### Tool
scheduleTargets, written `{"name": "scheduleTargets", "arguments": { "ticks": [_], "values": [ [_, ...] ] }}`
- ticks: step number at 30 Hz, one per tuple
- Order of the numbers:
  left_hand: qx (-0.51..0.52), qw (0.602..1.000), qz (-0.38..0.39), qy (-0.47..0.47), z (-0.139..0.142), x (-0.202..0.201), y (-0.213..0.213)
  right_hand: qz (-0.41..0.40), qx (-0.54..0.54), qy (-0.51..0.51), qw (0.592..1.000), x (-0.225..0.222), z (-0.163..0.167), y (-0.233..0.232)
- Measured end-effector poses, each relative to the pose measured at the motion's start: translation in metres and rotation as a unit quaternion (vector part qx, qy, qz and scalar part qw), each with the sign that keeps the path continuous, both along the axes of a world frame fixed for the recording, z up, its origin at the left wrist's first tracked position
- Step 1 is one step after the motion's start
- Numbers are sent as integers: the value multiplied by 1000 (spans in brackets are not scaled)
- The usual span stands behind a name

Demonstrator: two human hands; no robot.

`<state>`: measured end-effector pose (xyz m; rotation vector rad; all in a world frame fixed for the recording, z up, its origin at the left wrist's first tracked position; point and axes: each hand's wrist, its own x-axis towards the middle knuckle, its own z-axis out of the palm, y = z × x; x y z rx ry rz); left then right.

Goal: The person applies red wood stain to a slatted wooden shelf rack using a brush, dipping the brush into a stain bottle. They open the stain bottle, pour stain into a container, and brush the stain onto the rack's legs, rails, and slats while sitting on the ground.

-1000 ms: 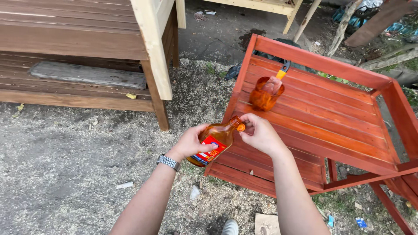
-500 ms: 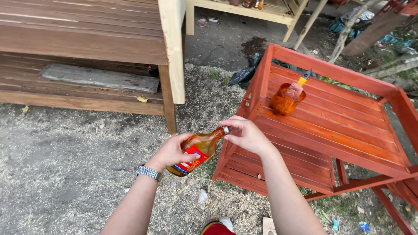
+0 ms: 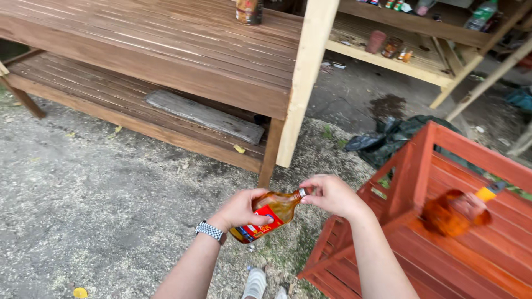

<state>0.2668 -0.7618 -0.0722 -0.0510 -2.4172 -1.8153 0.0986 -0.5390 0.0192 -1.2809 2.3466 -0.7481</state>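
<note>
Gripping the bottle [image 3: 266, 216] round its body, left hand [image 3: 239, 210] wrapped; right hand [image 3: 331, 195] pinches the cap — probably glass, smooth, breakable, light.

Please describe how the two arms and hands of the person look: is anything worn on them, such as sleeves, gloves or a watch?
Both forearms are bare; no sleeves show within the picture. The left hand and the right hand wear no gloves. On the left wrist sits a wristwatch with a band in a black-and-white chequered pattern. The right wrist carries nothing. No rings can be made out.
</note>
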Motion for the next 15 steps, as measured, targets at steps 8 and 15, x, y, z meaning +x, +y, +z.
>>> {"name": "scheduleTargets", "arguments": {
  "ticks": [8,15],
  "values": [
    [21,998,51,29,2,-104,-78,-32,59,151,986,-110,-4,-106],
    [53,998,30,35,17,-186,-143,65,-58,63,994,-187,26,-167]
  ]
}}
